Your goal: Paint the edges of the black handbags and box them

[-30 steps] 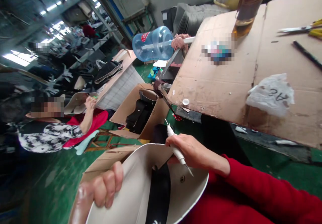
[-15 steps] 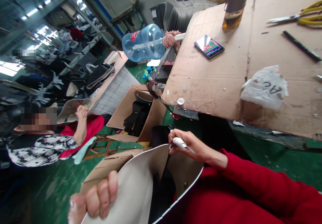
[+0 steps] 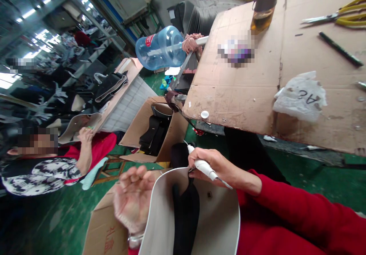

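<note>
A light-grey bag body (image 3: 161, 209) of stiff leather-like sheet, black along its inner middle, stands with its opening toward me in the lower middle. My right hand (image 3: 211, 167) is closed round a white-wrapped tool (image 3: 204, 168) with a thin metal shaft at each end. Its fingertips are also at the bag's upper rim, by a small dark piece; whether they pinch the rim I cannot tell. Left of the bag is my left hand (image 3: 134, 197), palm showing, fingers loosely bent and apart, holding nothing. A metal band (image 3: 135, 241) circles that wrist, partly hidden by the bag.
A cardboard-covered table (image 3: 237, 94) carries scissors (image 3: 337, 16), a black pen (image 3: 340, 49), a plastic bag (image 3: 301, 96) and a drink container (image 3: 264, 7). Below its left end, a carton (image 3: 126, 140) holds black pieces. A water bottle (image 3: 161, 49) lies beyond. A co-worker (image 3: 57, 159) sits left.
My left hand has let go of the bag's lower left side and moved up and right, opening. The bag has turned, showing more of its inside. The tool has tilted in my right hand.
</note>
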The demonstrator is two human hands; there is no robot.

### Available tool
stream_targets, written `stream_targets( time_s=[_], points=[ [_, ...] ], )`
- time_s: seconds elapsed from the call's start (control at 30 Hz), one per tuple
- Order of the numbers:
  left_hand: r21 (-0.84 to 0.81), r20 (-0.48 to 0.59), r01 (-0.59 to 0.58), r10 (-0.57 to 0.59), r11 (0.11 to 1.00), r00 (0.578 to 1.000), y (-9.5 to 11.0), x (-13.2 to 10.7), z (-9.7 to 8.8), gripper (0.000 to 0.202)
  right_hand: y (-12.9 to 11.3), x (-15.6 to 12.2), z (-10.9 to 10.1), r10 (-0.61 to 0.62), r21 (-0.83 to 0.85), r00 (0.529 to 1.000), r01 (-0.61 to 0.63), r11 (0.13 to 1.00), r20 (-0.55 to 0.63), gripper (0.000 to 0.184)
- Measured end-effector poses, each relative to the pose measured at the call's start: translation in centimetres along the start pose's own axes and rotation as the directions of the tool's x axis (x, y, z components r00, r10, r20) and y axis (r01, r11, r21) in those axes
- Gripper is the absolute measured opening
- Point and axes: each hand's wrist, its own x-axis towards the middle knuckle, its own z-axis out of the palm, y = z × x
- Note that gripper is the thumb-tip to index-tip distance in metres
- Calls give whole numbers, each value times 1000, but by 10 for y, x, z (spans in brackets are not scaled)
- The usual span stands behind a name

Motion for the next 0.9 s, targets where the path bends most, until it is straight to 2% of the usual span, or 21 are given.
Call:
stream_targets(
  time_s=[0.07, 0.1, 0.17, 0.23, 0.33, 0.4, 0.5, 0.57, 0.6, 0.7, 0.77, 0.9],
  points=[
    [170, -38, 135, -130, 976, 991, -4, 9, 13, 26, 2, 2, -1, -23, -57, 1000, 22, 998, -10, 14],
    [281, -29, 216, -217, 935, 976, -6, 13, 20, 29, 2, 3, -2, -29, -80, 999, 28, 996, -16, 14],
    [486, 53, 290, -359, 824, 932, -6, 20, 33, 40, 3, 5, -5, -13, -99, 999, 9, 995, -37, 14],
    [609, 179, 254, -442, 752, 879, -3, 28, 41, 54, 3, 5, -7, 39, -88, 997, -45, 995, -71, 15],
    [682, 316, 243, -577, 690, 753, 6, 38, 45, 70, 4, 5, -7, 104, -69, 988, -112, 991, -113, 16],
    [714, 359, 244, -643, 656, 677, 12, 43, 44, 74, 6, 5, -7, 124, -58, 984, -133, 989, -131, 17],
    [749, 377, 236, -691, 619, 617, 15, 46, 41, 82, 10, 6, -5, 139, -50, 980, -147, 988, -146, 17],
    [772, 367, 214, -695, 598, 619, 13, 46, 42, 89, 12, 7, -5, 137, -48, 977, -146, 988, -161, 17],
    [794, 349, 188, -685, 579, 639, 9, 45, 43, 89, 13, 7, -5, 134, -49, 976, -144, 988, -171, 17],
    [874, 242, 110, -622, 473, 745, -6, 41, 49, 74, 17, 6, -3, 117, -54, 975, -130, 990, -191, 16],
    [893, 171, 127, -587, 431, 791, -17, 39, 54, 55, 18, 5, -1, 107, -61, 975, -121, 991, -195, 15],
    [860, 117, 210, -579, 466, 807, -26, 34, 59, 31, 20, 5, 4, 113, -74, 964, -134, 988, -240, 18]
  ],
)
